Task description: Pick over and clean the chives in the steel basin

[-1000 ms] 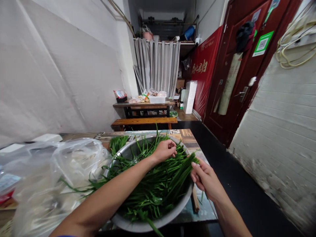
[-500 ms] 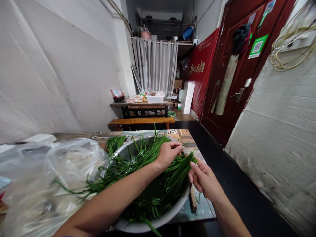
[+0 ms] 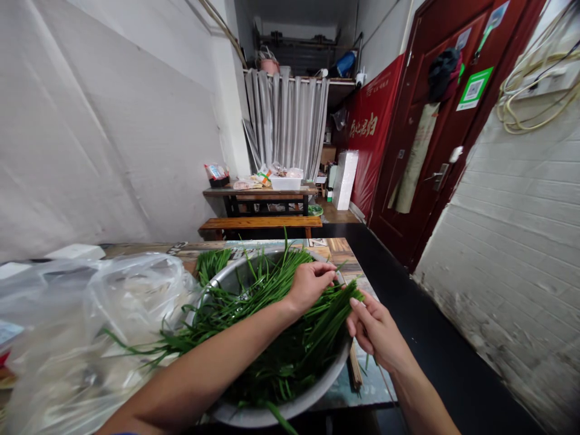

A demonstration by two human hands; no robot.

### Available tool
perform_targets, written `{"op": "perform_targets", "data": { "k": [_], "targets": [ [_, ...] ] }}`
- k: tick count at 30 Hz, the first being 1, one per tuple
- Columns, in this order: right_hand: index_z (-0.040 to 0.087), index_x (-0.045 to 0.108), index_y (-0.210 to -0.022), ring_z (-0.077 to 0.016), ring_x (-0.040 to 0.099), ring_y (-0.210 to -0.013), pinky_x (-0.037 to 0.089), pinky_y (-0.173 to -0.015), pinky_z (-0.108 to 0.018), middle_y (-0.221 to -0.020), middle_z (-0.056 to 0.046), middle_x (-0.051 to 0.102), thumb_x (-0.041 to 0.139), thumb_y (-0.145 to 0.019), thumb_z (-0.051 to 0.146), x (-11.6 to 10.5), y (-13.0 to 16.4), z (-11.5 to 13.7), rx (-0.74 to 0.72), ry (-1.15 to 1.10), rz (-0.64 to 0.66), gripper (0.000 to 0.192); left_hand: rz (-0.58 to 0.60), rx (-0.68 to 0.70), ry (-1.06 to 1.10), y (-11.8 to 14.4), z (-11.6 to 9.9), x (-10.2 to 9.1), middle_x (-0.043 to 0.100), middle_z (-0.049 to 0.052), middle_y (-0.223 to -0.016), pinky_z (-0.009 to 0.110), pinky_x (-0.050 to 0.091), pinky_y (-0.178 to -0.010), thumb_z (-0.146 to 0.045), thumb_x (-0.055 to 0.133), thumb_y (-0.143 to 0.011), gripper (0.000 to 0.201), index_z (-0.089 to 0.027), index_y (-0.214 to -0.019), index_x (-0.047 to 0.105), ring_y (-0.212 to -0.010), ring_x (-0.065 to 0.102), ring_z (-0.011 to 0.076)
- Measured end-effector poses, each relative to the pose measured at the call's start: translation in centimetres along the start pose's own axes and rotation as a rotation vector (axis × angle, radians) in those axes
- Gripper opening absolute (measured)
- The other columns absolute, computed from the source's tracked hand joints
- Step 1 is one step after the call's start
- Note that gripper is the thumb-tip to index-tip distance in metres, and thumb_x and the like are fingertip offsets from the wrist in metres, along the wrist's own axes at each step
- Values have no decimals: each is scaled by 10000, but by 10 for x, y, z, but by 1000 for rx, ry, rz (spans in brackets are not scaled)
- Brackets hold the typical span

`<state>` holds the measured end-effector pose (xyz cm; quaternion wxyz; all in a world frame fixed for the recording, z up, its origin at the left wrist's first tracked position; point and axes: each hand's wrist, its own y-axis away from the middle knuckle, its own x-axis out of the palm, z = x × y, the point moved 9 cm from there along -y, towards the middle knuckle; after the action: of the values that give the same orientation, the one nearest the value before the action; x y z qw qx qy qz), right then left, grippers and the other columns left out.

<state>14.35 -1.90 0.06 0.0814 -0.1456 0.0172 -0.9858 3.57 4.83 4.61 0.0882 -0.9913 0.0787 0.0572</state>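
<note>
L→R, head cam. 1 clear plastic bag (image 3: 90,326) on table (image 3: 344,248), L of bowl, crumpled; contents not legible. 1 metal bowl (image 3: 272,414) at near table edge, heaped w/ green chives (image 3: 276,344); a few blades hang over the L rim toward the bag. Stalks too many to count.

L hand (image 3: 310,283): arm crosses over the bowl, fingers curled onto the chives at far-R rim, pinching some blades. R hand (image 3: 374,329): just outside R rim, fingers closed round the ends of a small chive bunch angled into the bowl.

Progress (est.): sorting looks early/mid. Bulk of chives in bowl, only 1 bunch in hand, no separate finished pile visible.

Bkgd: 1 wooden table, 1 bench (image 3: 260,223), 1 red door (image 3: 448,115).
</note>
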Motion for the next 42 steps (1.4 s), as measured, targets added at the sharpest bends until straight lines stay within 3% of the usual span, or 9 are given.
{"op": "perform_targets", "data": {
  "k": [8,19,25,28,30,34,36,42],
  "targets": [
    [172,490,-1020,-13,246,-204,120,-247,-124,-449,71,553,551,-797,441,-1,1,-2,15,-15,1,355,5,66,-153,-1,-1,-3,700,67,-775,234,481,-619,-214,608,-685,222,-116,-862,699,-636,614,140],
    [173,483,-945,-4,242,-209,115,-247,-117,-462,63,560,535,-825,409,-4,2,-5,21,-26,31,270,25,279,-365,5,-19,-1,701,56,-890,263,476,-801,-215,562,-751,199,-165,-878,706,-828,639,165],
    [169,482,-991,2,219,-228,122,-255,-114,-468,66,545,521,-845,388,-1,0,-2,-6,-67,52,266,271,422,-376,23,-27,22,699,52,-889,227,468,-783,-214,528,-784,208,-174,-886,704,-822,635,144],
    [182,457,-1088,0,212,-242,127,-262,-111,-478,71,540,524,-845,383,-2,1,-2,-25,-89,36,322,343,351,-379,25,-22,22,689,55,-951,223,463,-800,-211,521,-776,248,-159,-952,689,-862,633,150],
    [189,454,-1106,4,206,-243,122,-264,-107,-479,71,540,531,-842,383,-4,1,-4,-23,-98,28,337,334,263,-446,16,-16,11,691,49,-951,228,470,-781,-241,518,-772,274,-158,-974,683,-853,635,157],
    [197,474,-1057,11,203,-241,127,-261,-101,-479,70,540,540,-841,378,-9,4,-11,-7,-113,0,290,135,194,-698,-18,-6,-32,699,41,-909,240,456,-792,-231,515,-746,256,-158,-897,709,-844,628,165],
    [202,478,-1042,13,207,-243,130,-260,-98,-477,73,535,534,-848,372,-12,4,-13,-6,-114,-6,263,106,178,-831,-34,5,-44,700,43,-897,235,445,-790,-197,509,-733,255,-158,-883,712,-836,624,162],
    [198,481,-1024,20,219,-244,125,-261,-98,-488,69,541,526,-859,362,-18,2,-16,1,-103,-16,237,138,115,-961,-59,42,-40,705,42,-811,212,439,-707,-230,557,-717,199,-165,-804,724,-751,620,152]
  ]
}}
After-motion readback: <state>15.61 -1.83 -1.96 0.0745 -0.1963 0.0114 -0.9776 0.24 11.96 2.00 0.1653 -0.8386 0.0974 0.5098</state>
